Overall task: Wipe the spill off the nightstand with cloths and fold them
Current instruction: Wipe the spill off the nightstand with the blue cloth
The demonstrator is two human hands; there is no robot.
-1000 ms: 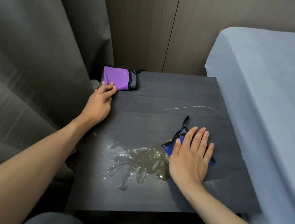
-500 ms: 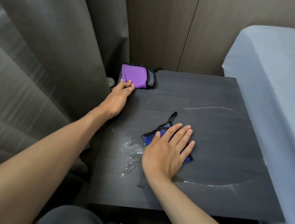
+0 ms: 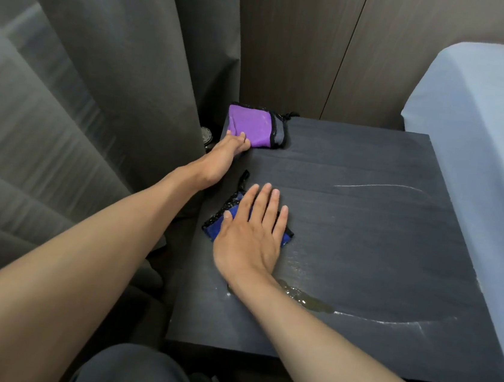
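My right hand (image 3: 250,234) lies flat, fingers spread, pressing a blue cloth with black trim (image 3: 213,225) onto the dark nightstand (image 3: 380,237) near its left edge. A small yellowish puddle (image 3: 307,300) and thin wet streaks remain beside my right wrist. My left hand (image 3: 221,159) rests at the nightstand's left rim, its fingertips touching a folded purple cloth (image 3: 252,125) in the back left corner.
Grey curtains (image 3: 96,110) hang close on the left. A bed with a pale blue sheet (image 3: 486,139) borders the nightstand on the right. A wood-panel wall (image 3: 323,48) stands behind. A small round object (image 3: 206,135) sits between curtain and nightstand.
My right hand has slid the blue cloth leftward across the spill to the left edge, and most of the puddle is gone. My left hand has stayed by the purple cloth.
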